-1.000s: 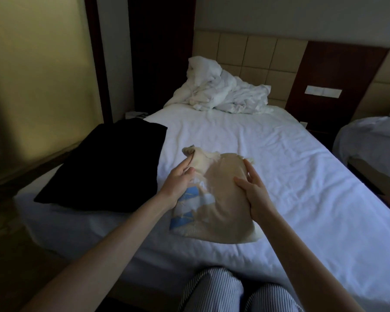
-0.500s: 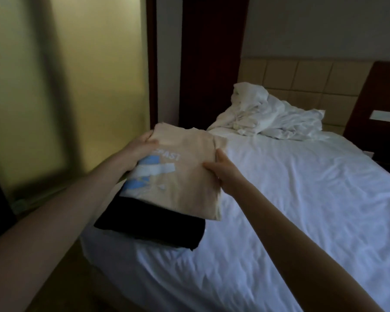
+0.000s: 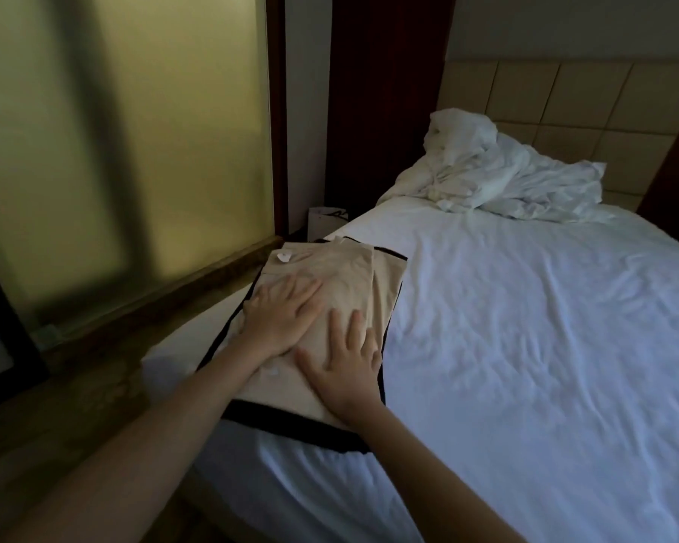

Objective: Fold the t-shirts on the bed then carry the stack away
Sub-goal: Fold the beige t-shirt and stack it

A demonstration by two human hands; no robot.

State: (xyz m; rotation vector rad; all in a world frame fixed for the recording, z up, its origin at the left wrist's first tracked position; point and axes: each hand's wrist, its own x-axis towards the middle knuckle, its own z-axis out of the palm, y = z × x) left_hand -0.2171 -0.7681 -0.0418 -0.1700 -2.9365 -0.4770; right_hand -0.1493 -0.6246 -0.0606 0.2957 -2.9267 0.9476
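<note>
- The left hand [image 3: 281, 323] lies palm down on the folded beige t-shirt [image 3: 345, 276]. Its forearm reaches in from the lower left, and the fingers are straight and fanned towards the shirt's middle.
- The right hand [image 3: 345, 376] lies flat just beside it, nearer the shirt's near right corner, with its fingers straight and pointing towards the head of the bed [image 3: 526, 346].
- Neither grip pinches anything: both are spread and pressed flat on the cloth.
- The beige t-shirt sits on top of a folded black t-shirt [image 3: 291, 423], whose dark border shows around it.
- This stack lies along the bed's left edge, towards the near left corner.
- Crumpled white bedding [image 3: 498, 174] is heaped at the far edge, against the padded headboard [image 3: 565, 103].
- A frosted glass panel [image 3: 134, 150] stands beyond the left edge.
</note>
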